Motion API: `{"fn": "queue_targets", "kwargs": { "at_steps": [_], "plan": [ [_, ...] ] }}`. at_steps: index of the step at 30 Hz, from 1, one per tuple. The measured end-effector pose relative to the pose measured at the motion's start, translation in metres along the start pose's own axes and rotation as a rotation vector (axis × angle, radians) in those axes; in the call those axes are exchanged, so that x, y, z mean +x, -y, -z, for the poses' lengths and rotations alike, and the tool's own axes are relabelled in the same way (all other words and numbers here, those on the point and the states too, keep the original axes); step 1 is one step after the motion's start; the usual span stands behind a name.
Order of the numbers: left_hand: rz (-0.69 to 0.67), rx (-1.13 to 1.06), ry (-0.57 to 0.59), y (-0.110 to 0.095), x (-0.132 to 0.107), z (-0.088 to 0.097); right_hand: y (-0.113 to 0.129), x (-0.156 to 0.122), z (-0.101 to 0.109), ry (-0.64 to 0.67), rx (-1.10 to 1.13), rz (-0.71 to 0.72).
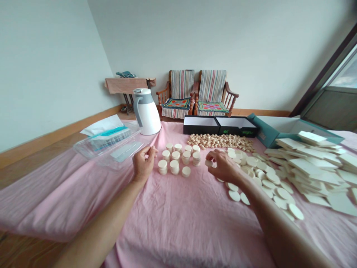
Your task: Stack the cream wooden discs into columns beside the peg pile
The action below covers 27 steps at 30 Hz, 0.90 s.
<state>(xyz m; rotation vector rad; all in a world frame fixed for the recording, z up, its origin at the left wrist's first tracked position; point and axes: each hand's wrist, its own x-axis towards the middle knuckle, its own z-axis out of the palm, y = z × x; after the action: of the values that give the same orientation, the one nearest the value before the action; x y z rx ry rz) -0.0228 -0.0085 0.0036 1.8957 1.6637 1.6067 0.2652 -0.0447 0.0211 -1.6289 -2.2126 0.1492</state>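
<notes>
My right hand (223,163) pinches a small pale wooden disc (208,163) between thumb and fingers, just above the cloth. It is between the stacks and a loose heap of discs (252,161). To its left stand several short stacks of round discs (174,166) in rough rows; the stack at the front right (186,171) is lower than those beside it. My left hand (144,162) rests on the cloth left of the stacks, fingers curled closed, with nothing visible in them.
Pink cloth (167,219) covers the table. Small wooden beads (220,141) lie before black open boxes (200,128). At right are square wooden pieces (315,167) and a teal box (267,130). A white jug (150,115) and clear plastic packaging (108,143) stand at left.
</notes>
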Motion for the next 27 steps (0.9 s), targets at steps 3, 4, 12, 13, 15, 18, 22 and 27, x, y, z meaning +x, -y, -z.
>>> {"fn": "queue_targets", "kwargs": {
  "at_steps": [3,4,12,13,15,18,22,27],
  "plan": [
    [0.009,-0.005,0.009,0.001,0.000,0.000,0.019,-0.002,-0.002,-0.090,0.194,0.189],
    [0.009,-0.005,0.009,0.001,0.000,0.000,0.026,-0.004,-0.004,-0.108,0.230,0.234],
    [-0.001,0.020,0.004,-0.002,0.000,0.001,0.057,-0.008,-0.022,-0.121,0.225,0.306],
    [-0.002,0.023,0.003,-0.002,0.000,0.001,0.058,-0.007,-0.022,-0.116,0.220,0.306],
    [-0.010,0.026,0.001,-0.002,0.000,0.001,0.058,-0.006,-0.022,-0.122,0.223,0.313],
    [-0.016,0.014,0.001,-0.003,0.000,0.001,0.050,-0.003,-0.015,-0.182,0.230,0.283],
    [-0.009,0.013,0.005,-0.004,0.000,0.001,0.016,-0.001,0.003,-0.189,0.093,0.046],
    [-0.017,0.026,-0.004,-0.004,0.001,0.001,-0.025,-0.005,0.019,0.159,-0.203,-0.138]
  ]
}}
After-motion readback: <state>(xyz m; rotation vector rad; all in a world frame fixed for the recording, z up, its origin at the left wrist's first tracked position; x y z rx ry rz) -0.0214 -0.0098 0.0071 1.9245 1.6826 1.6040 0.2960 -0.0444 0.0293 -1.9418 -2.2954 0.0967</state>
